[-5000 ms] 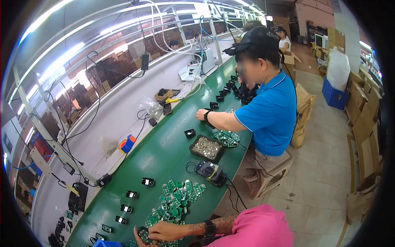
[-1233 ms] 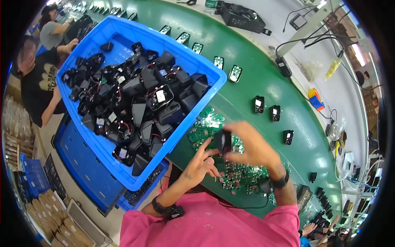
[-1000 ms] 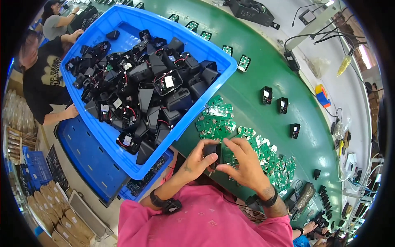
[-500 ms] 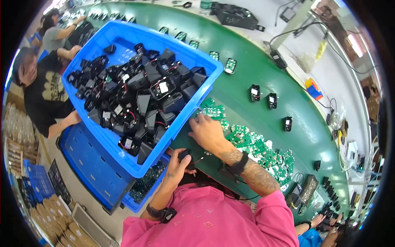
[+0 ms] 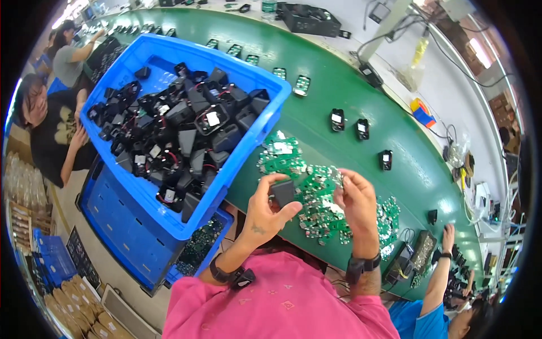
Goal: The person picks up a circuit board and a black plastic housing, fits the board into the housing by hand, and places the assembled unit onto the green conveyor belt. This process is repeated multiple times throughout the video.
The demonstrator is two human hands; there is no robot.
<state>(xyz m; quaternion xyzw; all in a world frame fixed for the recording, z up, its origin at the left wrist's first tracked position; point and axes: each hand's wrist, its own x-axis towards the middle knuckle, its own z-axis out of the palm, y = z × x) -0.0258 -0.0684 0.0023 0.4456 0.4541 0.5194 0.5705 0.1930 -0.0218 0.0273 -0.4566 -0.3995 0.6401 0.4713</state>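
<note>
My left hand (image 5: pixel 264 212) holds a black plastic housing (image 5: pixel 284 194) by its sides, thumb below and fingers above, over the near side of the circuit board pile. A thin strip of green shows along the housing's upper edge; its inside is turned away from view. To its right, my right hand (image 5: pixel 358 200) is raised over the green circuit boards (image 5: pixel 322 198), thumb and fingertips pinched together. What sits between those fingertips is too small to make out against the boards. The two hands are apart.
A large blue bin (image 5: pixel 231 192) full of black housings stands at left, above a blue crate (image 5: pixel 121 226). Open housings (image 5: pixel 337 120) sit spaced along the green bench (image 5: pixel 316 144). One co-worker (image 5: pixel 53 130) is beyond the bin; another's arm (image 5: pixel 437 277) reaches in at lower right.
My left hand has lifted the black housing up and right, over the boards. My right hand has left the boards by the bin and moved right. A co-worker's arm now reaches onto the bench.
</note>
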